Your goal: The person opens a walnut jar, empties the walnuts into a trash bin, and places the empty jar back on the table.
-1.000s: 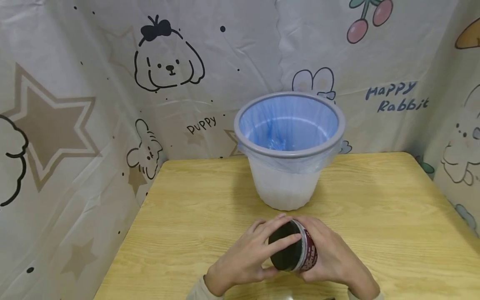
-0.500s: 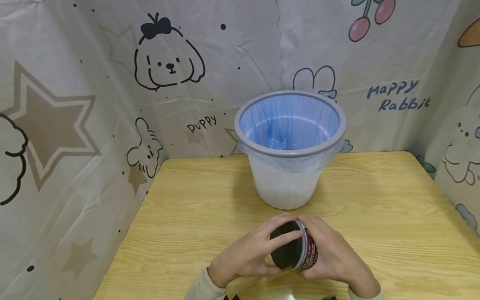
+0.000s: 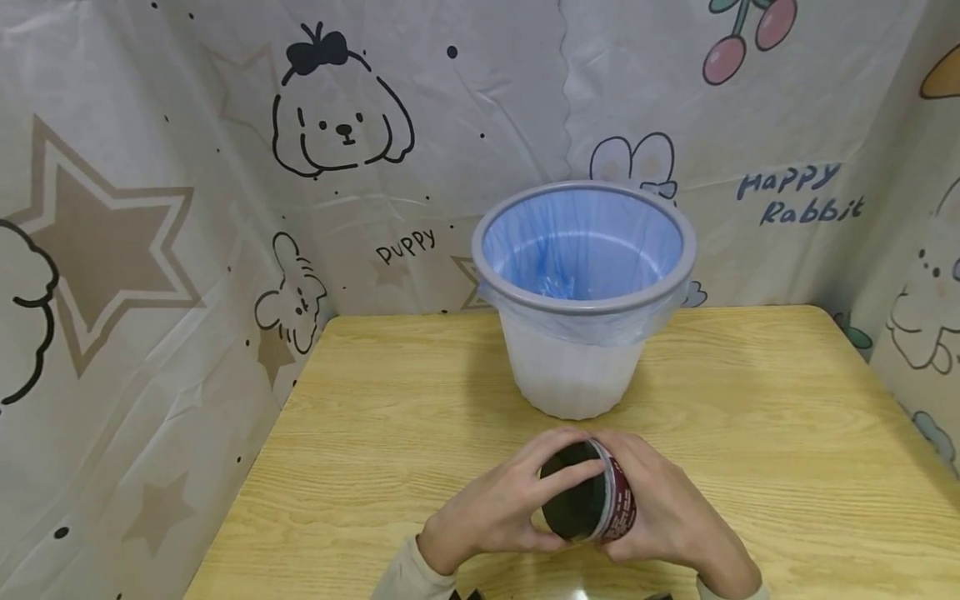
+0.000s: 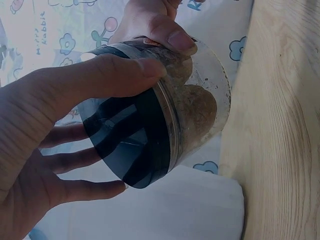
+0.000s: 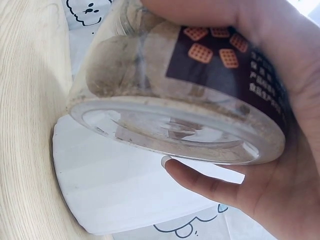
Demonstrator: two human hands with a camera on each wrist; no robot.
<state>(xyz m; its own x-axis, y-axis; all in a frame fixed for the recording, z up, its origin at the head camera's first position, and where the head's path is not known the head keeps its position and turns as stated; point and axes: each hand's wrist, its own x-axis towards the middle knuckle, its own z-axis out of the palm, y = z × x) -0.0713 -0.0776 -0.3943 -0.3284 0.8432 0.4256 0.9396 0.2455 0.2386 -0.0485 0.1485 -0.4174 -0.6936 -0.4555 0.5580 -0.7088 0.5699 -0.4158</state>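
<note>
A clear plastic jar [image 3: 600, 500] with a dark red label and brown crumbs inside lies on its side between both hands, above the near part of the wooden table [image 3: 375, 433]. My left hand [image 3: 498, 508] curls its fingers and thumb round the jar's black lid [image 3: 573, 502]. My right hand [image 3: 667, 517] grips the jar's body. In the left wrist view the lid [image 4: 130, 140] sits under my thumb and fingers. The right wrist view shows the jar's clear bottom [image 5: 170, 130] and label [image 5: 225, 60] in my palm.
A white bin [image 3: 581, 300] with a grey rim and blue liner stands on the table just beyond the hands. Cartoon-printed cloth walls [image 3: 187, 208] close in the table at the back and on both sides.
Both hands stay on the jar in nearly the same place. The left thumb and fingers have shifted slightly round the lid.
</note>
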